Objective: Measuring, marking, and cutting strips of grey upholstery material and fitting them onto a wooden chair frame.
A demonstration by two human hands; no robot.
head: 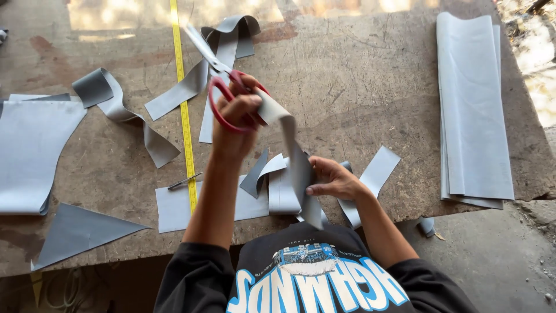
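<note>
A person at a worn brown wooden workbench [370, 87] raised a pair of red-handled scissors with long steel blades [223, 72] in the left hand [234, 119], fingers closed through the loops and also pinching the upper end of a long grey strip of flexible sheet material [292, 153]. The strip ran down from that hand to the right hand [331, 178], which was closed on its lower part near the bench's front edge, apparently to keep it taut and clear of the scraps below. One yellow measuring tape [184, 104] lay straight along the bench, seemingly left as a guide for marking lengths. One neat stack of large grey sheets [472, 110] sat at the far right, out of the cutting area. One curled grey sheet [32, 153] rested at the left, with one grey triangular offcut [78, 232] before it. At least three loose curling grey strips lay beyond the hands, and one small dark metal tool [184, 182] crossed the tape; its kind could not be made out.
</note>
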